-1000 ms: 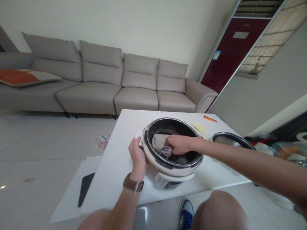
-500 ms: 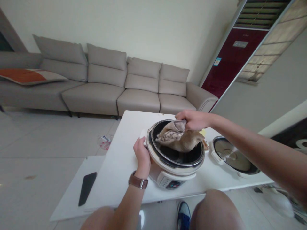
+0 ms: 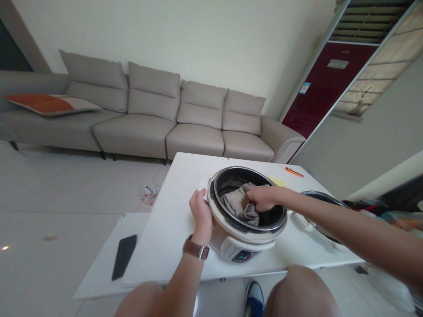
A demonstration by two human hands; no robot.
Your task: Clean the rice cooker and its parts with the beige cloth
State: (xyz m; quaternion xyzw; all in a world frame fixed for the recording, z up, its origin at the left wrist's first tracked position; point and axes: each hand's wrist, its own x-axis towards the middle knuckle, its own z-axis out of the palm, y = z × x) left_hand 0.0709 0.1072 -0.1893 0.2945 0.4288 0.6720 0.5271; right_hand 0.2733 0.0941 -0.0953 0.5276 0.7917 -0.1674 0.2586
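Observation:
A white electric pressure cooker (image 3: 218, 220) with a dark inner pot (image 3: 231, 176) stands uncovered and a little tilted on the white table (image 3: 165, 246). My left hand (image 3: 201, 213), a brown watch on its wrist, is closed around the cooker's side handle (image 3: 204, 188). Inside the pot, my right hand (image 3: 262, 198) grips a bunched greyish-beige cloth (image 3: 239, 203), which lies against the inner wall. The fingertips of that hand are partly hidden by the cloth. To the right, under my forearm, lies the cooker's lid (image 3: 306, 221), partly covered by the arm.
An orange pen-like tool (image 3: 294, 172) and a yellow item (image 3: 278, 181) lie on the table behind the cooker. A black flat object (image 3: 124, 257) rests on the lower shelf at left. Beyond the table stands a long grey sofa (image 3: 198, 138). My knees are close to the table's front edge.
My right hand has lowered the cloth from above the rim down into the pot. The left hand stays on the handle. The view has shifted slightly.

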